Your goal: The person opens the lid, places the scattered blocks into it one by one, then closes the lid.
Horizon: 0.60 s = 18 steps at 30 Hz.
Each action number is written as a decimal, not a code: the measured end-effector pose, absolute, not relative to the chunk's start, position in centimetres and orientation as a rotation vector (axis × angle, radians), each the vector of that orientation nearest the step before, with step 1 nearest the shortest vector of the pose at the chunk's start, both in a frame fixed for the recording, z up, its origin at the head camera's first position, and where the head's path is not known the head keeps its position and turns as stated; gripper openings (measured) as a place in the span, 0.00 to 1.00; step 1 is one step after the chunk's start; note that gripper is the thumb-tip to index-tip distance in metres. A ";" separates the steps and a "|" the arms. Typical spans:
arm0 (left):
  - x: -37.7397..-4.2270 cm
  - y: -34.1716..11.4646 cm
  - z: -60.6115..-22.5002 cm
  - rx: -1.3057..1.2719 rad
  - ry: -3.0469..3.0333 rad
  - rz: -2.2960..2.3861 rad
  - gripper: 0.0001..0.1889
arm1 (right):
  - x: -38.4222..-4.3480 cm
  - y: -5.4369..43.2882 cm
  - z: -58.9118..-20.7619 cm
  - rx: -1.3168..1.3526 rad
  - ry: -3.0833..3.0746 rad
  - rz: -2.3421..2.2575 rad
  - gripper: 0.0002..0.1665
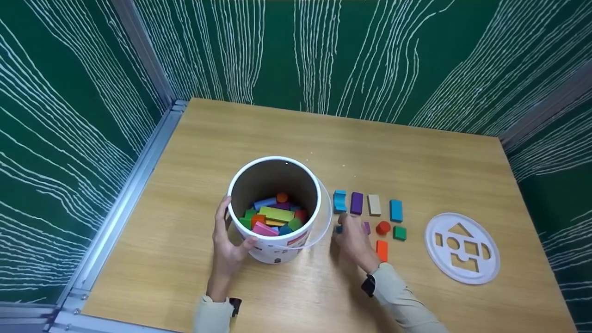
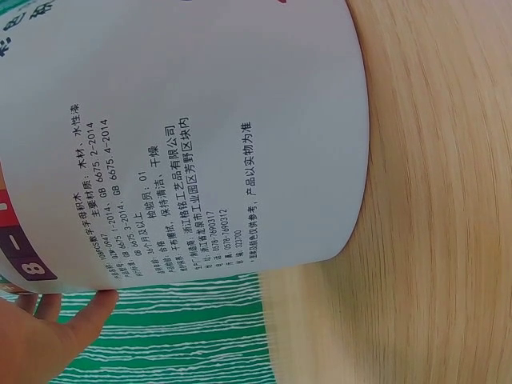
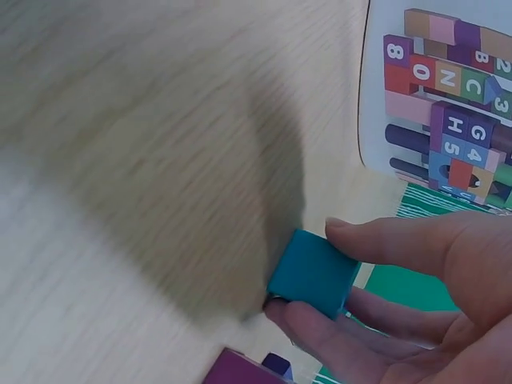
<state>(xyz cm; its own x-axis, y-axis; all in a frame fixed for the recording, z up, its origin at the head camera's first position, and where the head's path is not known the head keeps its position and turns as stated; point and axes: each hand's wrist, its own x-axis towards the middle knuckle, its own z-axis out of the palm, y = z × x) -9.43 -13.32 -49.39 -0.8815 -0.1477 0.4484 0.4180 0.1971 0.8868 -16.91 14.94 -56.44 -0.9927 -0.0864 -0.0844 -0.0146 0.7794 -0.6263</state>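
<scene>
A tall white bucket (image 1: 273, 255) holds many coloured blocks (image 1: 276, 213). My left hand (image 1: 227, 252) grips the bucket's left side just under the rim; in the left wrist view, fingertips press against its printed wall (image 2: 216, 120). Right of the bucket, my right hand (image 1: 355, 241) pinches a teal block (image 3: 314, 274) between thumb and fingers, low over the table. The block appears to touch the wood, though I cannot tell for sure. Beside it lies a purple block (image 3: 240, 370), partly covered by the hand in the head view.
Behind the right hand stand a blue arched block (image 1: 340, 201), a purple block (image 1: 356, 203), a beige block (image 1: 374, 205) and a blue block (image 1: 396, 210). Nearer lie a red cylinder (image 1: 383, 227), green cube (image 1: 400, 233) and orange block (image 1: 381, 250). A white shape-cutout lid (image 1: 439, 259) lies farther right.
</scene>
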 end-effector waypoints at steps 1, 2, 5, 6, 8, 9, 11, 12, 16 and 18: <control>-9.4 -13.3 -49.3 -0.253 -2.037 -1.733 0.45 | -16.9 14.9 -56.5 -0.087 2.857 -1.010 0.17; -9.4 -13.3 -49.3 -0.254 -2.034 -1.736 0.45 | -16.9 14.9 -56.6 -0.089 2.852 -1.014 0.16; -9.4 -13.3 -49.3 -0.264 -2.023 -1.744 0.45 | -17.0 14.8 -56.8 -0.100 2.855 -1.012 0.14; -9.4 -13.3 -49.3 -0.264 -2.022 -1.745 0.46 | -16.9 14.8 -56.8 -0.104 2.858 -1.014 0.14; -9.4 -13.3 -49.4 -0.264 -2.021 -1.744 0.46 | -16.9 14.7 -56.9 -0.093 2.858 -1.023 0.13; -9.4 -13.3 -49.4 -0.265 -2.022 -1.742 0.46 | -16.9 14.7 -56.9 -0.089 2.866 -1.023 0.13; -9.5 -13.3 -49.5 -0.264 -2.023 -1.734 0.46 | -16.8 14.7 -56.9 -0.084 2.875 -1.025 0.14; -9.5 -13.3 -49.6 -0.262 -2.025 -1.731 0.46 | -16.8 14.7 -56.9 -0.086 2.880 -1.023 0.14; -9.5 -13.4 -49.6 -0.264 -2.024 -1.736 0.46 | -16.7 14.8 -57.0 -0.135 2.906 -1.012 0.14; -9.8 -13.6 -50.7 -0.265 -2.022 -1.743 0.46 | -16.7 14.8 -56.9 -0.160 2.892 -1.041 0.15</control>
